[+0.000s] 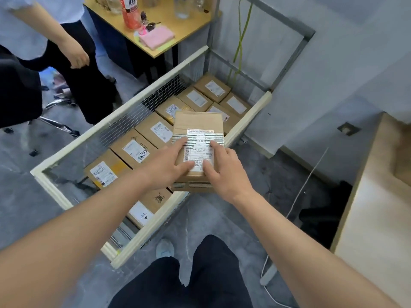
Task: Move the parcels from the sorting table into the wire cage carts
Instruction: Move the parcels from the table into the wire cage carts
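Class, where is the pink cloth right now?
In the head view, the pink cloth lies top centre on the wooden desk, beside a red bottle, beyond the wire cage cart.

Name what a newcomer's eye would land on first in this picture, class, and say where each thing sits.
First, the cardboard parcel at centre, with both hands laid on its labelled top above the wire cage cart. Next, the rows of boxes lining the cart's floor, and the pink cloth on the desk behind.
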The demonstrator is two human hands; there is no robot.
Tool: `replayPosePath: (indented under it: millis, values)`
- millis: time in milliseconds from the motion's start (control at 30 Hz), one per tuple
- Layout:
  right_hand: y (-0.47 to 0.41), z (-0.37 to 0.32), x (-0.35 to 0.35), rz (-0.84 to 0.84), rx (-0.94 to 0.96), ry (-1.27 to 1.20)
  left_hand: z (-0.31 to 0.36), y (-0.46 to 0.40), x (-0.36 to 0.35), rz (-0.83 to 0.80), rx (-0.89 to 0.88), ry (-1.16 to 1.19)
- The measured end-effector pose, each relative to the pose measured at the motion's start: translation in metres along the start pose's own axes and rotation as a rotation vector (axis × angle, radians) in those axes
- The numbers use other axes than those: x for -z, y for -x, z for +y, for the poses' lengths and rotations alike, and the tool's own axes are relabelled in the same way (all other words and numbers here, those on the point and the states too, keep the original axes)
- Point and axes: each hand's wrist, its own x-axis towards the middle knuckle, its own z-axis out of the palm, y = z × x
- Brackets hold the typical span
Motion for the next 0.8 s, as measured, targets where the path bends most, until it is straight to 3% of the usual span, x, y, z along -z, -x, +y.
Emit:
replayPosePath:
  millis: [400,800]
  values:
    - [-0.205,0.037,-0.069,-0.176,-0.009,0.031,-0.095,-0.176,-0.007,-0.016,0.244,0.141]
    - [-0.365,0.096,-0.139,-0.403,0.047,0.341,-0.184,-0.281,-0.087,0.024,0.522,0.432]
